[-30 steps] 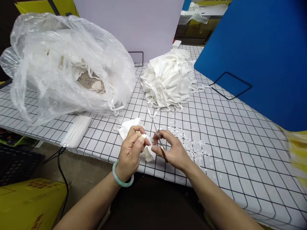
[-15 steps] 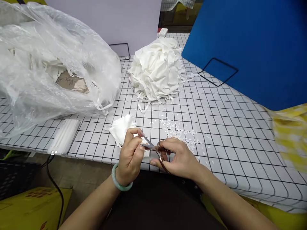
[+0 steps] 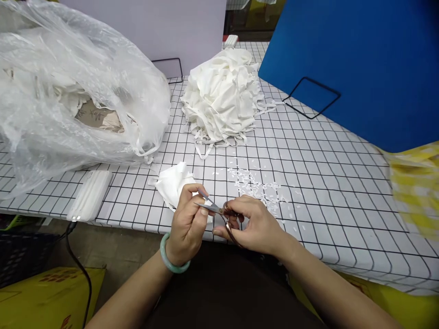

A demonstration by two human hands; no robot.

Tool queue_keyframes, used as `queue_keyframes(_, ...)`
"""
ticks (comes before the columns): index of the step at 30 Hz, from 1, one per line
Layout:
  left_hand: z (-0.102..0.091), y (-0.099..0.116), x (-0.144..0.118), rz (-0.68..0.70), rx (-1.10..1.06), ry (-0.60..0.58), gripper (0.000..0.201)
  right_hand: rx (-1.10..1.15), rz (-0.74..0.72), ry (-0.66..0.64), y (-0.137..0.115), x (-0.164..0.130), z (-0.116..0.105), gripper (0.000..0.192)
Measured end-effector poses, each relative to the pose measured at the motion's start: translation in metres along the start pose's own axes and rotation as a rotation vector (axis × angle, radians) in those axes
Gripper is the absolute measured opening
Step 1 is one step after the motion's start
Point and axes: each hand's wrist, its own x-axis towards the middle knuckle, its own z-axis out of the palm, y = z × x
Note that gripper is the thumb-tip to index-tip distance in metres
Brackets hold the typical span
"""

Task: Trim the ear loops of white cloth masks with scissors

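Note:
Closed in a pinch, my left hand [image 3: 188, 226], with a green bangle at the wrist, holds a white cloth piece [image 3: 172, 182]. Most of that piece lies on the table behind the fingers, and the pinched edge is mostly hidden. My right hand [image 3: 257, 224] grips a pair of scissors [image 3: 218, 210] by brown handles. Their blades stand apart, pointing left at the left fingertips and the cloth held there. Small white clippings [image 3: 252, 185] are scattered just beyond my right hand. Farther back sits a heap of white cloth pieces [image 3: 221, 96] with thin straps.
A large clear plastic bag [image 3: 137, 87] with white cloth inside covers the table's left. Near the front edge lies a white power strip [image 3: 89, 195] with a black cable. A blue panel [image 3: 353, 59] leans at the right, a pale panel [image 3: 164, 32] behind. Checked cloth [image 3: 325, 183] covers the table.
The scissor blades have opened slightly wider near the left fingertips. Both hands stay almost in place; the whole view has shifted a little.

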Motion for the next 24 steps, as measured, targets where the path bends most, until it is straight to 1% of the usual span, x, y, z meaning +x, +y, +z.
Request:
queue_keyframes(9,0.003,0.001,0.0,0.024,0.033,-0.007,0.026,0.04,0.006,-0.009,0.002,-0.004,0.0,0.053)
queue_keyframes(12,0.007,0.001,0.002,0.009,0.046,-0.029,0.027,0.002,0.033,0.023,0.006,-0.011,-0.001,0.052)
queue_keyframes(14,0.012,0.001,0.005,0.0,0.045,-0.064,0.027,-0.032,0.068,0.057,0.01,-0.018,-0.003,0.053)
queue_keyframes(18,0.032,-0.006,0.014,-0.015,0.008,-0.171,0.027,-0.062,0.183,0.128,0.023,-0.036,-0.007,0.056)
queue_keyframes(21,0.049,-0.011,0.019,-0.035,-0.041,-0.228,0.028,0.042,0.342,0.183,0.036,-0.049,-0.01,0.057)
queue_keyframes(23,0.051,-0.011,0.02,-0.058,-0.063,-0.237,0.03,0.157,0.451,0.218,0.045,-0.055,-0.013,0.051)
queue_keyframes(24,0.048,-0.009,0.021,-0.074,-0.065,-0.241,0.031,0.205,0.474,0.229,0.049,-0.057,-0.015,0.047)
